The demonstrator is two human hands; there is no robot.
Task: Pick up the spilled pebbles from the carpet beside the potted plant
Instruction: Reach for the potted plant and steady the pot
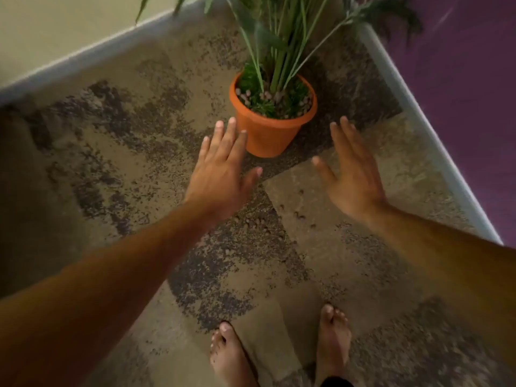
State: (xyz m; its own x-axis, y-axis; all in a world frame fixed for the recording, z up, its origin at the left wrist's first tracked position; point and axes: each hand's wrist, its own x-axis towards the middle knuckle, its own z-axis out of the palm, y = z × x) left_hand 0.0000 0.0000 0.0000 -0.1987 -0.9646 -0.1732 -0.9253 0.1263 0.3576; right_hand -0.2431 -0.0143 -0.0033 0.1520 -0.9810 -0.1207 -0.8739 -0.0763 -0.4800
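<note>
An orange pot (269, 134) with a green plant (279, 51) stands on the patterned carpet (125, 152) in a corner. Pale pebbles lie on the soil inside the pot. Several small spilled pebbles (300, 213) lie on the carpet in front of the pot, between my arms. My left hand (223, 174) is stretched out flat, fingers apart, just left of the pot. My right hand (354, 174) is also open, to the right of the pot. Both hands hold nothing.
A pale wall with a grey skirting runs along the upper left (83, 54). A purple wall with a skirting (418, 113) closes the right side. My bare feet (279, 350) stand on the carpet at the bottom.
</note>
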